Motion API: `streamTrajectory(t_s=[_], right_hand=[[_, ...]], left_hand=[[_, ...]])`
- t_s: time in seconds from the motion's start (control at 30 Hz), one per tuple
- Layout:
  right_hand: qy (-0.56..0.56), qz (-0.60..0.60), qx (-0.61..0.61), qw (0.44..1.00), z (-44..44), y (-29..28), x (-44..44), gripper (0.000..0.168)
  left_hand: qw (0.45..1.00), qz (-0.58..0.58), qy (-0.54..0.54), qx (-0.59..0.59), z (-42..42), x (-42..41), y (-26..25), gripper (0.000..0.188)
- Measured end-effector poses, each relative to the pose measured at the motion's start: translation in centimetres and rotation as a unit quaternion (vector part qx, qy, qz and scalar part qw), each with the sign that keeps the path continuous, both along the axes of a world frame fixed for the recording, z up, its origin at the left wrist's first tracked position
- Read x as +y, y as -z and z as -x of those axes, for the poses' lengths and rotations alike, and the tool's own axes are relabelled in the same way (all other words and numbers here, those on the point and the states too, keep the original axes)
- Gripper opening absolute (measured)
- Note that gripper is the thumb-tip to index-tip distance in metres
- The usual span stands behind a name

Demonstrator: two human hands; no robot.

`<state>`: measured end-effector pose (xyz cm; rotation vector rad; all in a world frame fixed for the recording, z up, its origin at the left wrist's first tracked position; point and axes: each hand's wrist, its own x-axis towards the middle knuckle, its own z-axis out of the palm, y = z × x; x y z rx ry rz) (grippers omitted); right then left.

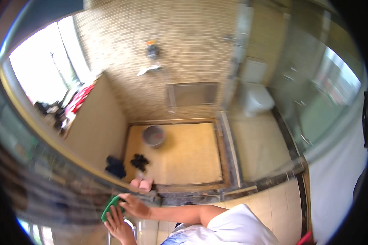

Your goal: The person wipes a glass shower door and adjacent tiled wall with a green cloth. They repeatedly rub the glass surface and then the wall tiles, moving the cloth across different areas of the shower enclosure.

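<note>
At the lower left, my right hand (136, 206) and my left hand (119, 228) are together on a flat green cleaning pad or cloth (109, 208); blur leaves its exact kind unclear. My right arm reaches across from a white sleeve, with its fingers over the green thing's upper end. The left hand comes up from the bottom edge and lies with fingers spread over its lower part. Both hands are up against or close to a glass panel (55, 186) that carries reflections. A chrome handle (135, 232) shows beside my left wrist.
Past a dark stone curb (190, 197), a shower floor (187, 153) holds a grey bucket (153, 137), dark items (139, 161) and pink slippers (146, 184). A toilet (257, 98) stands behind glass. Cloths (79, 99) lie on the ledge by the window.
</note>
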<state>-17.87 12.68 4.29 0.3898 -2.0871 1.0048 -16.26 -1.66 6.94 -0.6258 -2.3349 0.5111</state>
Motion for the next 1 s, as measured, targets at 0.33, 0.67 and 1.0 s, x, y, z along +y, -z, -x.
streamTrajectory(t_s=[0.33, 0.67, 1.0], right_hand=[[-0.101, 0.43, -0.341, 0.83, -15.4, -2.4, 4.9, 0.032], [0.092, 0.336, -0.256, 0.902, -32.6, -4.7, 7.6, 0.039], [0.137, 0.269, -0.261, 0.917, -41.5, -5.3, 12.0, 0.067]], left_hand=[[0.771, -0.419, 0.3, -0.373, -7.4, 3.8, -4.2, 0.056], [0.041, -0.567, 0.162, -0.807, -15.8, 9.6, 0.4, 0.036], [0.162, -0.554, 0.335, -0.745, -22.2, 16.7, -2.3, 0.012]])
